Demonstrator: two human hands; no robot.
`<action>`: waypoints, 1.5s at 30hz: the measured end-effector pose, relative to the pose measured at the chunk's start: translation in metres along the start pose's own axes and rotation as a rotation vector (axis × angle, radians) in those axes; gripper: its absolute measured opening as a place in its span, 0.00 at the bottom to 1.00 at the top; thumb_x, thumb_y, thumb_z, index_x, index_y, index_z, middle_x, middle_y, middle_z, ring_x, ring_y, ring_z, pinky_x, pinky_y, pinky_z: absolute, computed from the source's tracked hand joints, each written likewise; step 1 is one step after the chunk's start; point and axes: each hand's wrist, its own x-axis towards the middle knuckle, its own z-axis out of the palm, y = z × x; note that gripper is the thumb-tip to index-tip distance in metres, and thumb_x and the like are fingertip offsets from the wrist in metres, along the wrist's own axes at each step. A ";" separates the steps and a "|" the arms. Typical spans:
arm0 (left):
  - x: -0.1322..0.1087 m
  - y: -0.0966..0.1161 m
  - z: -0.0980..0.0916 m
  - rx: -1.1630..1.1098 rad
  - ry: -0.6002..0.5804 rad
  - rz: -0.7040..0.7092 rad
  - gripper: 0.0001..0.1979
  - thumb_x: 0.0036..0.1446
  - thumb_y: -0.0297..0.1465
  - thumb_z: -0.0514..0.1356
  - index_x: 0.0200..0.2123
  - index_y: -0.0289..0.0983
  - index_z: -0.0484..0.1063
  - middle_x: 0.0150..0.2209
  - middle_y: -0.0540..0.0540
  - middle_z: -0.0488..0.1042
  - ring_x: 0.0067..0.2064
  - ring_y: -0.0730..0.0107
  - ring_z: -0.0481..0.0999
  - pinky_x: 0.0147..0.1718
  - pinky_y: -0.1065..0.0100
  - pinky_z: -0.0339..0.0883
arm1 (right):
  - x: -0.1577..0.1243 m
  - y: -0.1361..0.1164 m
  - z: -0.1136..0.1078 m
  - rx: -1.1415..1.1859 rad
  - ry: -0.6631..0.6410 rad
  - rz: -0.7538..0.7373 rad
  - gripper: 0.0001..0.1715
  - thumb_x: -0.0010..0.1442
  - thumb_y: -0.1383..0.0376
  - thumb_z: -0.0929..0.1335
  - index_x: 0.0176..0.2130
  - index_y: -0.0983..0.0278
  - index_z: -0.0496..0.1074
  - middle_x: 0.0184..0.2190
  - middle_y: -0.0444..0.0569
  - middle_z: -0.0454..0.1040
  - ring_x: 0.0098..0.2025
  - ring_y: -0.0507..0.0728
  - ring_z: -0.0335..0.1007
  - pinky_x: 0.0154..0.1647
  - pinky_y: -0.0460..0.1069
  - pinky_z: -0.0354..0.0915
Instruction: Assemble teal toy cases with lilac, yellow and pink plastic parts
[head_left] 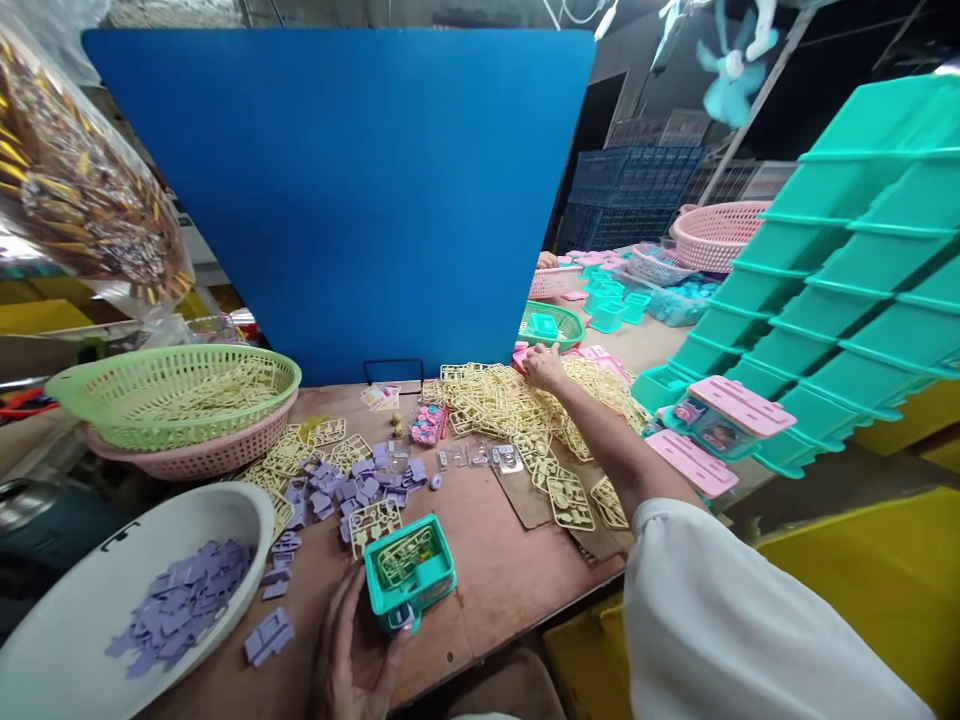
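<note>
My left hand (352, 645) is closed around the near left corner of a small teal plastic box (439, 590), with the thumb at its front and fingers along its side. The box stands open-topped on the table and has a cream sprue of small parts (405, 557) in it. My right hand (545, 368) is stretched far forward past a heap of cream sprues (487, 405). Its fingers are bent onto a pink plastic lid (520, 355) near the edge of the blue board; the fingertips are partly hidden. Purple plastic pieces (360, 490) lie loose beyond the box.
A white basin (259, 530) of purple pieces and a green basket (289, 375) stand left. The blue board (360, 200) rises behind. Stacked teal boxes (825, 270) lean at right, beside a pink-lidded box (739, 408). Another person's hand (547, 260) shows beyond the board.
</note>
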 end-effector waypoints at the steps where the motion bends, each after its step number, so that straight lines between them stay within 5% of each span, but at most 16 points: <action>1: 0.001 -0.001 -0.001 0.021 -0.014 0.041 0.33 0.66 0.43 0.65 0.70 0.41 0.65 0.64 0.36 0.74 0.64 0.49 0.78 0.61 0.53 0.76 | -0.002 0.002 -0.006 0.072 0.043 0.016 0.05 0.60 0.68 0.70 0.32 0.65 0.78 0.43 0.62 0.80 0.60 0.71 0.62 0.70 0.74 0.48; 6: 0.010 0.002 -0.012 0.057 0.004 0.174 0.35 0.65 0.37 0.67 0.72 0.40 0.62 0.64 0.36 0.74 0.62 0.49 0.79 0.58 0.54 0.78 | -0.022 0.006 -0.049 0.524 0.245 0.114 0.14 0.64 0.55 0.65 0.34 0.62 0.72 0.35 0.54 0.76 0.44 0.64 0.72 0.52 0.65 0.72; 11: 0.032 0.037 -0.029 -0.084 0.119 0.229 0.30 0.62 0.29 0.69 0.67 0.44 0.70 0.59 0.41 0.77 0.60 0.57 0.79 0.59 0.61 0.76 | -0.080 -0.028 -0.074 1.008 0.198 0.041 0.17 0.62 0.49 0.70 0.37 0.59 0.68 0.33 0.49 0.78 0.36 0.58 0.78 0.39 0.57 0.80; 15: 0.068 0.091 -0.031 -0.559 0.014 -0.088 0.18 0.66 0.33 0.67 0.58 0.43 0.76 0.55 0.42 0.79 0.57 0.61 0.81 0.57 0.63 0.77 | -0.155 -0.100 -0.052 1.689 -0.052 0.009 0.14 0.59 0.60 0.76 0.42 0.60 0.72 0.43 0.49 0.83 0.43 0.57 0.82 0.46 0.54 0.82; 17: 0.089 0.111 -0.026 -0.845 -0.061 -0.284 0.26 0.62 0.39 0.71 0.61 0.42 0.73 0.58 0.40 0.78 0.58 0.59 0.81 0.57 0.61 0.77 | -0.196 -0.141 -0.034 1.821 -0.211 0.025 0.14 0.59 0.61 0.78 0.43 0.59 0.73 0.44 0.47 0.83 0.43 0.55 0.82 0.47 0.52 0.82; 21: 0.119 0.114 -0.024 -1.094 -0.132 -0.539 0.36 0.54 0.47 0.74 0.61 0.39 0.71 0.53 0.39 0.82 0.51 0.55 0.85 0.49 0.59 0.81 | -0.255 -0.199 -0.020 1.626 -0.318 -0.085 0.16 0.66 0.51 0.75 0.47 0.57 0.75 0.48 0.48 0.82 0.49 0.57 0.80 0.57 0.56 0.78; 24: 0.128 0.101 -0.037 -1.008 -0.141 -0.519 0.33 0.50 0.44 0.76 0.55 0.36 0.74 0.50 0.40 0.84 0.47 0.57 0.85 0.45 0.61 0.81 | -0.265 -0.215 -0.038 1.121 -0.162 -0.452 0.37 0.62 0.41 0.74 0.62 0.55 0.71 0.65 0.54 0.72 0.66 0.67 0.69 0.69 0.66 0.67; 26: 0.132 0.098 -0.046 -0.931 -0.234 -0.476 0.31 0.51 0.42 0.76 0.55 0.36 0.73 0.47 0.42 0.84 0.45 0.59 0.85 0.44 0.62 0.81 | -0.260 -0.221 -0.055 0.722 -0.174 -0.743 0.53 0.55 0.36 0.76 0.70 0.54 0.65 0.71 0.56 0.64 0.74 0.75 0.55 0.75 0.75 0.54; 29: 0.136 0.103 -0.054 -0.921 -0.346 -0.400 0.31 0.54 0.41 0.75 0.57 0.37 0.71 0.47 0.43 0.83 0.47 0.59 0.85 0.49 0.60 0.80 | -0.250 -0.227 -0.072 0.412 -0.262 -1.006 0.47 0.62 0.38 0.72 0.71 0.53 0.65 0.69 0.56 0.65 0.73 0.77 0.55 0.73 0.80 0.50; 33: 0.123 0.092 -0.053 -0.953 -0.332 -0.329 0.37 0.58 0.47 0.72 0.65 0.41 0.64 0.57 0.39 0.78 0.60 0.54 0.80 0.60 0.55 0.75 | -0.238 -0.214 -0.068 0.452 -0.199 -0.969 0.47 0.64 0.39 0.72 0.72 0.56 0.66 0.60 0.59 0.69 0.61 0.71 0.67 0.63 0.71 0.69; 38: 0.073 0.043 -0.028 -0.727 -0.325 -0.405 0.57 0.45 0.48 0.78 0.72 0.40 0.56 0.72 0.32 0.63 0.74 0.46 0.63 0.72 0.50 0.60 | -0.236 -0.185 -0.039 0.571 -0.142 -0.757 0.44 0.64 0.39 0.72 0.71 0.52 0.68 0.54 0.55 0.69 0.55 0.66 0.69 0.55 0.64 0.74; 45: 0.052 0.023 -0.001 -0.785 -0.364 -0.399 0.49 0.52 0.46 0.75 0.71 0.37 0.61 0.72 0.33 0.65 0.74 0.47 0.65 0.74 0.50 0.57 | -0.259 -0.199 0.019 0.513 -0.303 -0.897 0.40 0.67 0.39 0.69 0.68 0.57 0.72 0.54 0.58 0.67 0.57 0.67 0.69 0.59 0.65 0.72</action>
